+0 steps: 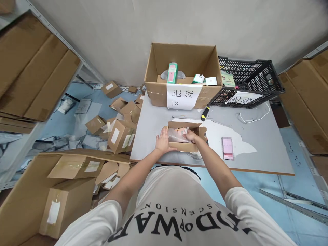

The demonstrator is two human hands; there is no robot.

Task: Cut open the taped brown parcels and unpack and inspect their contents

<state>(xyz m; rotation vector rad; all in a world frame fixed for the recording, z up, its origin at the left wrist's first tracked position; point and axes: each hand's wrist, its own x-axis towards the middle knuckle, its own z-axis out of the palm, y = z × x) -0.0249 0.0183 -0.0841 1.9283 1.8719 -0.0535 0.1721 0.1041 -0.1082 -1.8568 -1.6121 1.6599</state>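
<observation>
A small open cardboard box [183, 147] lies on the grey table near its front edge. Inside it is a package in clear plastic wrap [176, 135], with pale orange print showing through. My left hand [162, 141] rests against the box's left end, fingers stretched out and thumb along the near side. Reaching into the box, my right hand [190, 136] grips the right end of the wrapped package; its fingertips are partly hidden. A black and yellow utility knife [205, 113] lies beyond the box.
At the back of the table [266, 147] stand a large labelled carton [157, 89] with small boxes inside and a black plastic crate [266, 89]. A phone [227, 148] and a white cable [252, 121] lie to the right. Used cartons [122, 136] crowd the floor at left.
</observation>
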